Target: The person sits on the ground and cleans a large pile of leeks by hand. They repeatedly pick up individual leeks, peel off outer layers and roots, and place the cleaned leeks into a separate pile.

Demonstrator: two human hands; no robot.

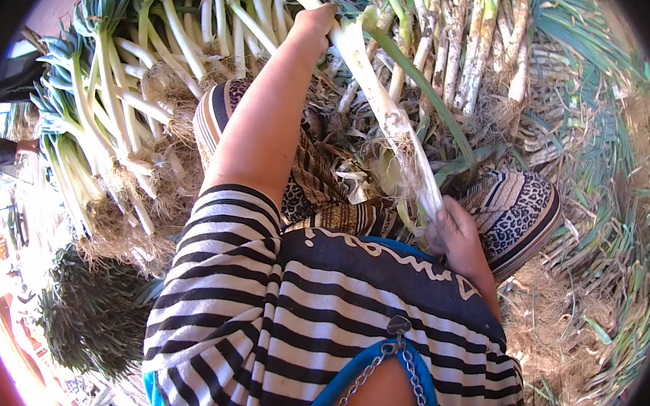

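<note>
A long white leek (364, 71) slants across the view above my crossed legs. My left hand (316, 22) is closed around its upper stem, where it turns pale green. Thin roots hang partway down its length. Below them, a white strip (428, 185) reaches my right hand (453, 227), whose fingers are closed on its end. Whether that strip is a peeled layer or part of the stem, I cannot tell. A loose green leaf (433, 100) bends down from near the upper stem towards my right knee. My right fingers are slightly blurred.
Pale leeks with roots (110, 89) are heaped at the left. Soil-stained leeks (474, 54) lie in a row at the far side. Leaf scraps (607, 185) and a mat of roots (545, 312) cover the right. Dark green leek tops (93, 311) stand at lower left.
</note>
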